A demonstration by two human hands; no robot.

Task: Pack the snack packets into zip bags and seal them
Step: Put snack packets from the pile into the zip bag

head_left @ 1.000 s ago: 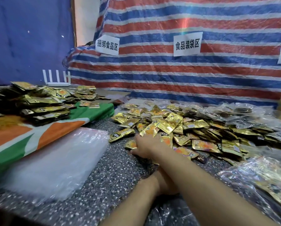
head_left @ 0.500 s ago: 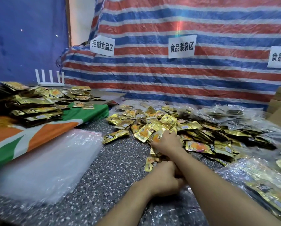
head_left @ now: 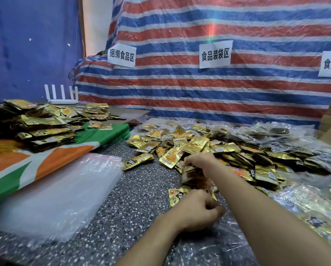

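Snack packets (head_left: 197, 144) lie heaped on table (head_left: 141, 192) just ahead & right of both hands: right hand (head_left: 198, 162), nearer, fingers curled on a few at pile's near edge, left hand (head_left: 196, 211) gripping some below it, empty zip bags (head_left: 65, 189) well off left.

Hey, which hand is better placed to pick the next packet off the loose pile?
Right. The right hand is over the loose pile, fingertips touching it. The left hand sits nearer the body, curled round a gathered packet, so it is busy.
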